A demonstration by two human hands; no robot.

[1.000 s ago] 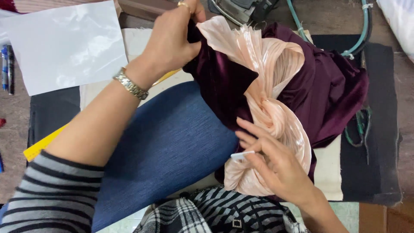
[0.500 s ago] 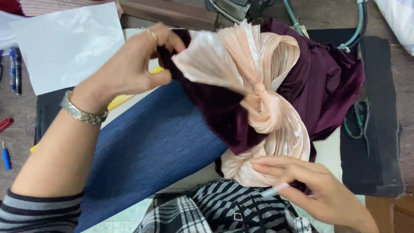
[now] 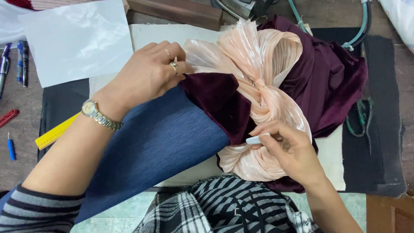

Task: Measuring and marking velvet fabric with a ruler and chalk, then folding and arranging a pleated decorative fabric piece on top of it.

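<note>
A dark maroon velvet garment (image 3: 332, 82) lies bunched on the pad, with a shiny peach pleated fabric (image 3: 258, 56) knotted like a bow across it. My left hand (image 3: 148, 73), wearing rings and a wristwatch, pinches the left edge of the peach fabric where it meets the maroon flap (image 3: 217, 101). My right hand (image 3: 291, 149) rests on the lower part of the peach fabric and holds a small white piece of tailor's chalk (image 3: 254, 139) between thumb and fingers.
A blue cloth-covered pressing board (image 3: 159, 142) lies under my left forearm. White paper (image 3: 77, 41), pens (image 3: 13, 62), a yellow ruler (image 3: 54, 133), a wooden block (image 3: 177, 11), scissors (image 3: 362, 116) and an iron's hose (image 3: 364, 21) surround the work.
My left hand has drawn the fabric edge leftward and down onto the board. My right hand has moved up onto the peach fabric with the chalk.
</note>
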